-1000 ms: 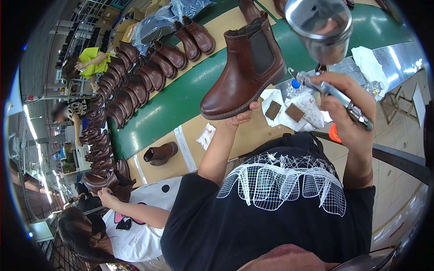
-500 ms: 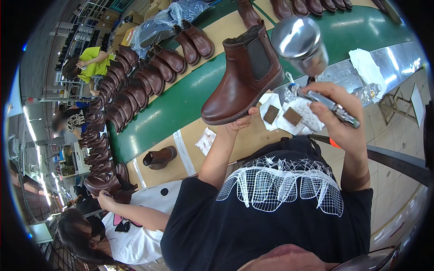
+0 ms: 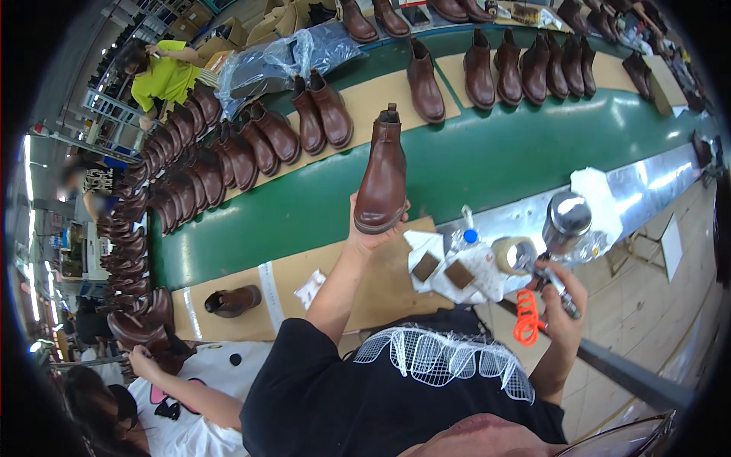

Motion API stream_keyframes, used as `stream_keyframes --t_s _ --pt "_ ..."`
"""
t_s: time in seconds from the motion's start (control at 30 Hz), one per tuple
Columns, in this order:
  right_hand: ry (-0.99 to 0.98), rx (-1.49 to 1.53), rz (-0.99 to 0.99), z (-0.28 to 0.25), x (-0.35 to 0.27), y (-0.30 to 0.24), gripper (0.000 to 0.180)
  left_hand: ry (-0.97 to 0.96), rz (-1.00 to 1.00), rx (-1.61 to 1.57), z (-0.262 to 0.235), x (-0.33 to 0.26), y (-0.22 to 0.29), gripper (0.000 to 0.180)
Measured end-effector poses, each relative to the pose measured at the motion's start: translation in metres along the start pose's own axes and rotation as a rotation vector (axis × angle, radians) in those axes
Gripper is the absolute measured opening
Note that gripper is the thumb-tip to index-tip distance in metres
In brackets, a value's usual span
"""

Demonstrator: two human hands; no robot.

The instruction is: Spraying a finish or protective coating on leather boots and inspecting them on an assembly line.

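As left hand [image 3: 371, 239] clasps boot [image 3: 383, 175], toe nearest, shaft farthest, right hand [image 3: 565, 308] gripping sprayer [image 3: 560, 283]

The scene is fairly bright, with white tube lights [image 3: 29, 164] near the left rim. Glare streaks the metal strip [image 3: 655, 179] and the green desk [image 3: 304, 209]; the metal cup [image 3: 567, 221] glints. Straight edges bow toward black corners (the far left looks soft).

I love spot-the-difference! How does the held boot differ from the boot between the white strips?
The held boot is up in the left hand; the other boot rests on cardboard. The held boot looks bigger in the picture than the other boot. Both are brown ankle boots.
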State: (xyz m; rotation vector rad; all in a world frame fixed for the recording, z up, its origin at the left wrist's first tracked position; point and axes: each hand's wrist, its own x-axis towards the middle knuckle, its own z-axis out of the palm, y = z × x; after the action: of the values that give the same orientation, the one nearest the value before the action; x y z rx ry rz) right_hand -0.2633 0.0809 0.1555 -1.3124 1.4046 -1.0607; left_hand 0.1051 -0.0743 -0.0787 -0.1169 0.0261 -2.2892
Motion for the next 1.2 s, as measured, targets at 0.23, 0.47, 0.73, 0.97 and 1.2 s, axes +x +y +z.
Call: stream_keyframes --t_s 0.23,0.47,0.73,0.97,1.2 --pt "0.119 -0.049 0.072 -0.003 0.015 0.000 0.027 0.289 0.323 0.017 -0.012 0.157 0.116 0.078" --pt "0.157 -0.112 0.026 0.002 0.032 0.019 0.041 0.749 0.509 0.305 -0.095 0.211 0.147 0.046" --pt "0.129 -0.076 0.072 -0.009 0.041 0.016 0.034 0.548 0.640 0.548 -0.054 0.209 0.102 0.043" --pt "0.134 -0.022 0.051 -0.005 0.038 0.009 0.028 0.416 0.450 0.549 -0.015 0.315 0.052 0.022" --pt "0.140 -0.088 0.116 -0.008 0.025 0.004 0.029 0.733 0.518 0.391 -0.079 0.390 0.063 0.030"
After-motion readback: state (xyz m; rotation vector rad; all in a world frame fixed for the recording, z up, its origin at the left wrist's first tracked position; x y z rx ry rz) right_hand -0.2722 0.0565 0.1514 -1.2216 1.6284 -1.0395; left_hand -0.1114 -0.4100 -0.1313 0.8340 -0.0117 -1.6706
